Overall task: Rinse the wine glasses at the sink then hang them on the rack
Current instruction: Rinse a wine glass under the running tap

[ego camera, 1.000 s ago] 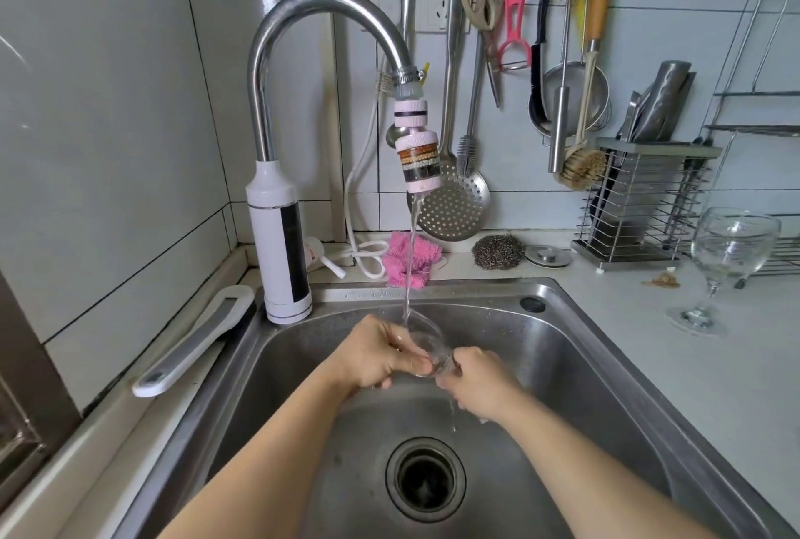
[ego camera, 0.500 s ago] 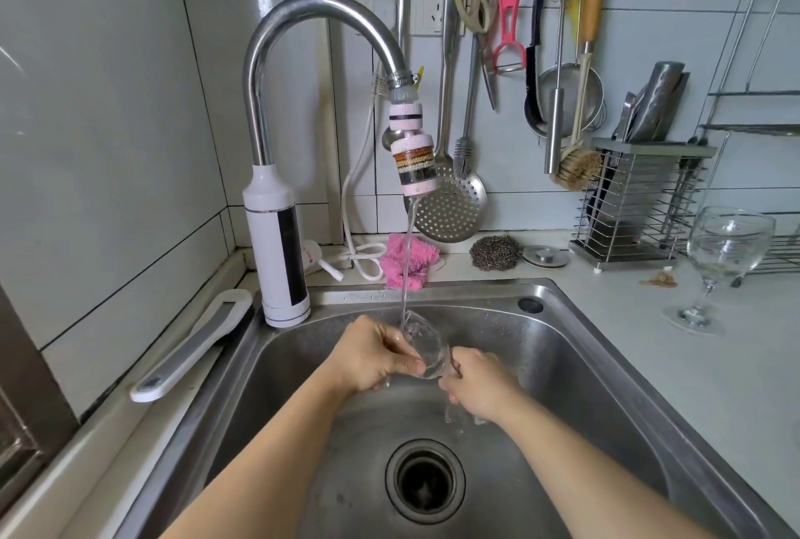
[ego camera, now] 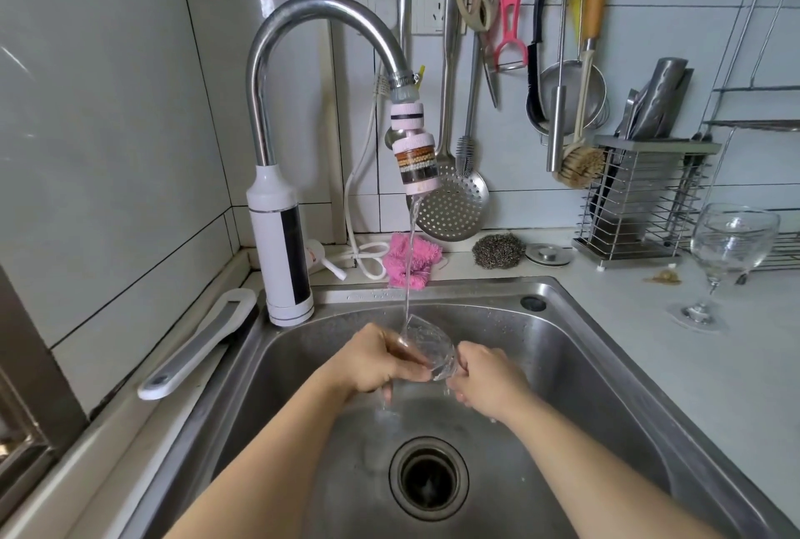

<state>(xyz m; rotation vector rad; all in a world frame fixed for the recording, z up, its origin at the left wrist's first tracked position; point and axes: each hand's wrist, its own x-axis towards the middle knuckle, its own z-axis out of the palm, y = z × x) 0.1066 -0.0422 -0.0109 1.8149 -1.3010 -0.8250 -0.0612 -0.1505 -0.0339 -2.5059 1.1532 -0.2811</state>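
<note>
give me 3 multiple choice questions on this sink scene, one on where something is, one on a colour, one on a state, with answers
1. Where does the spare glass stand?
A. on the counter, right of the sink
B. in the sink
C. hung on a rack

2. What colour is the cloth behind the sink?
A. blue
B. pink
C. green

3. What is the tap doing?
A. shut off
B. dripping onto the counter
C. running onto the held glass

Answers:
1 A: it stands upright on its foot on the counter.
2 B: the cloth is bright pink.
3 C: a stream falls from the tap onto the glass that the left hand and right hand grip.
</note>
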